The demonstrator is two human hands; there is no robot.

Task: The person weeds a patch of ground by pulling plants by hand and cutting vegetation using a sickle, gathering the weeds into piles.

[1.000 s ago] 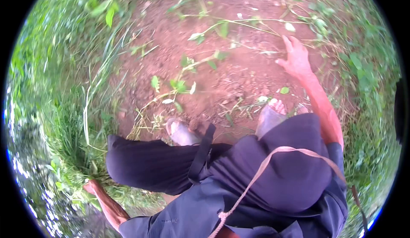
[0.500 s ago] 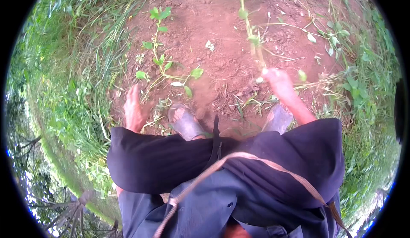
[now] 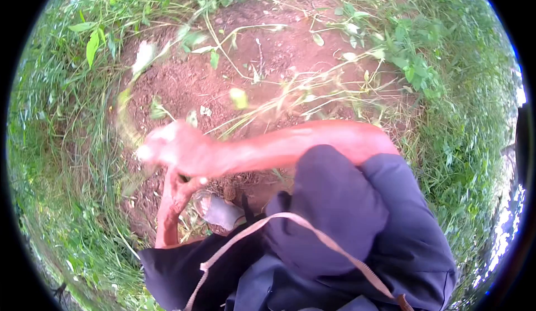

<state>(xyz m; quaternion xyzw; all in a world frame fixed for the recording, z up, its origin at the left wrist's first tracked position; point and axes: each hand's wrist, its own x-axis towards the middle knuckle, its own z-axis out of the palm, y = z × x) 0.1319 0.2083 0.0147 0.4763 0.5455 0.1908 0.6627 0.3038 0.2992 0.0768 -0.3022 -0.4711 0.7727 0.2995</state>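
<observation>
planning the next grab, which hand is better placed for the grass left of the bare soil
Probably the left hand: its forearm comes up on that side, near the grass, while the right arm crosses over. The blurred right hand partly covers the left, whose grip is unclear.

We see a leafy stem point(image 3: 124, 110), yellow-green and blurred, bowing up from beside the right hand point(image 3: 173, 146) toward a pale leaf point(image 3: 144, 56); its lower end is too blurred to tell. Farther right, we see thin, straw-coloured loose stems point(image 3: 285, 99) lying fanned over the reddish soil point(image 3: 262, 12), small leaves among them.
</observation>
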